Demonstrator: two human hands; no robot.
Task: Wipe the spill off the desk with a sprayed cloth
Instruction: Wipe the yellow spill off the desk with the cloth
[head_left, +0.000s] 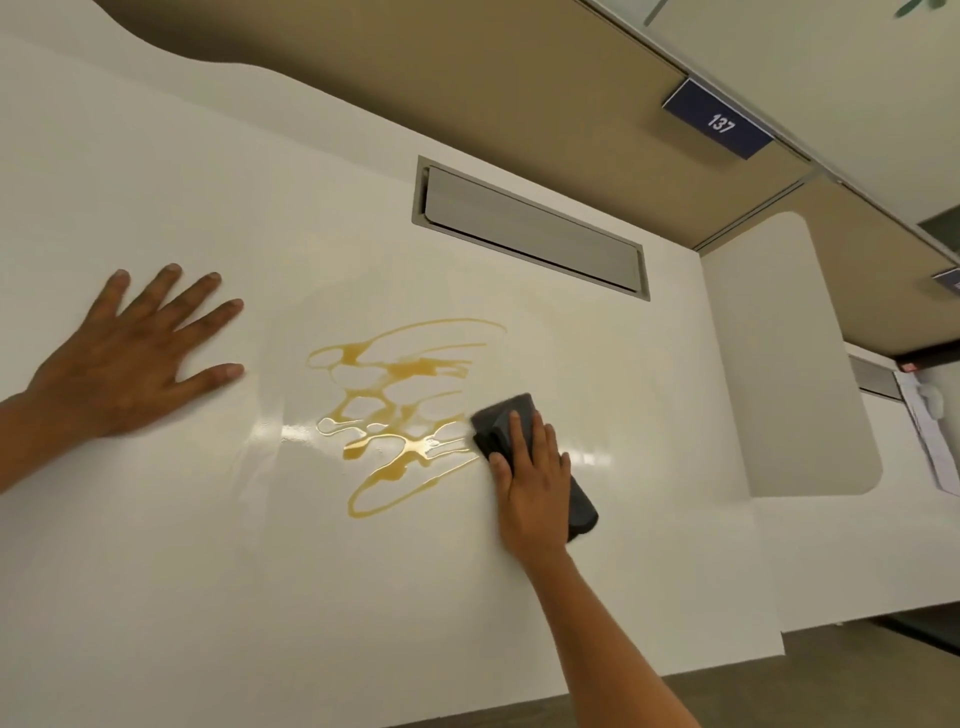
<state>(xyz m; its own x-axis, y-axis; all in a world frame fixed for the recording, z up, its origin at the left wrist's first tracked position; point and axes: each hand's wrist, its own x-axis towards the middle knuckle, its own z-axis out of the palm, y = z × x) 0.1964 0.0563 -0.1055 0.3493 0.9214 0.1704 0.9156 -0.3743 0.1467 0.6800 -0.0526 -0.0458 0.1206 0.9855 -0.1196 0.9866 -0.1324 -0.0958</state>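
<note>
Fingers spread wide, the left hand (122, 358) lies palm-down and flat on the white desk (182, 545), grasping nothing. Just to its right, well clear of the fingertips, sits the spill (402, 415): thin amber loops and small puddles of liquid, glossy where light catches them. At the spill's right edge a dark grey folded cloth (506, 415) lies on the desk, its left corner touching the amber streaks. The right hand (532, 478) presses down on the cloth with fingers stretched along it and the thumb at its left side. Behind the spill is a grey rectangular cable hatch (530, 228). Farther right, a blue sign (719, 124) reads 137.
</note>
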